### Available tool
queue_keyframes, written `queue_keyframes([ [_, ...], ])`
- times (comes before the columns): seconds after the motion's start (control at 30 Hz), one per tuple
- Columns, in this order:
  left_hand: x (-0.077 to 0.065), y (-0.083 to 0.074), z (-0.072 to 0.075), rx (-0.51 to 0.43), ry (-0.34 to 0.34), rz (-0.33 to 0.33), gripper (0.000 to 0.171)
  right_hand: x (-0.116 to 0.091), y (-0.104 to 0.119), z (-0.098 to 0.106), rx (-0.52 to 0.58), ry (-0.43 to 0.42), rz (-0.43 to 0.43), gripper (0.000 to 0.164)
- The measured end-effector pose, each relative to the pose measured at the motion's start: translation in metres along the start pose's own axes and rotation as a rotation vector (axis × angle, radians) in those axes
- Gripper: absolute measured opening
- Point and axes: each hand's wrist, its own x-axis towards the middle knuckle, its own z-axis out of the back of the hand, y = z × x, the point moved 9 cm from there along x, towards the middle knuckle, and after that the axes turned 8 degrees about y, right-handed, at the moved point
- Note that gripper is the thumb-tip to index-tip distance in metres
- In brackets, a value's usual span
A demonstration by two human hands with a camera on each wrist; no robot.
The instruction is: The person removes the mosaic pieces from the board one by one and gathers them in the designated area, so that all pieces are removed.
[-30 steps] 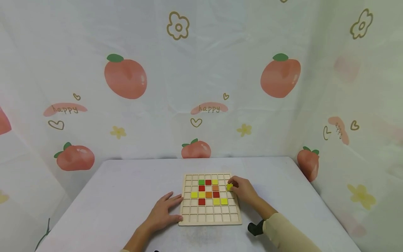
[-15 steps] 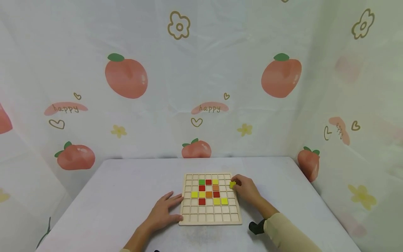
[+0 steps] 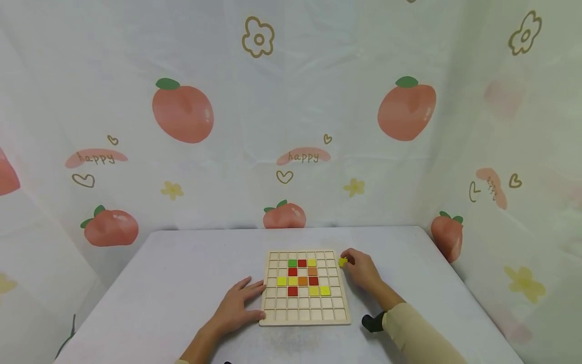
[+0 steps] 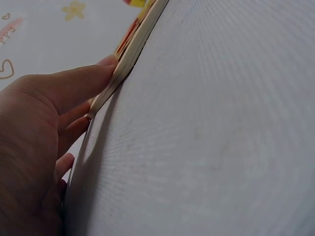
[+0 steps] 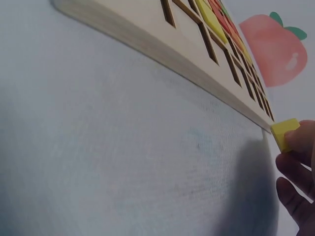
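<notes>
A square wooden grid board point(image 3: 300, 315) lies on the table, with several red, yellow and orange tiles and one green tile point(image 3: 292, 263) set in its cells. My left hand point(image 3: 234, 307) rests at the board's left edge, fingers extended; its thumb touches the rim in the left wrist view. Just off the board's right edge, near the far corner, my right hand point(image 3: 364, 270) pinches a yellow tile point(image 5: 284, 133) between thumb and fingers. In the right wrist view that tile is beside the board's far end, and much of the hand is cut off.
The board sits on a white-covered table point(image 3: 191, 283). A white curtain point(image 3: 291, 101) printed with peaches hangs behind it and at the sides. A black strap-like piece point(image 3: 373, 322) is at the right wrist, and a dark cable point(image 3: 68, 336) shows at the lower left.
My right hand has carried the yellow tile from over the board's right column outward to the right and slightly away, past the edge. The left hand stays in place.
</notes>
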Motion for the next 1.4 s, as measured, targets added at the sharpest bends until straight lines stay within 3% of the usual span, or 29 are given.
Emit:
queue_keyframes([
  [0.53,0.001,0.003,-0.002,0.015,-0.001,0.011,0.075,0.001,-0.019,0.011,0.009,-0.027,-0.036,0.015],
  [1.4,0.000,0.000,-0.002,0.019,-0.003,0.014,0.075,0.017,-0.031,0.018,-0.068,0.050,-0.083,0.014],
])
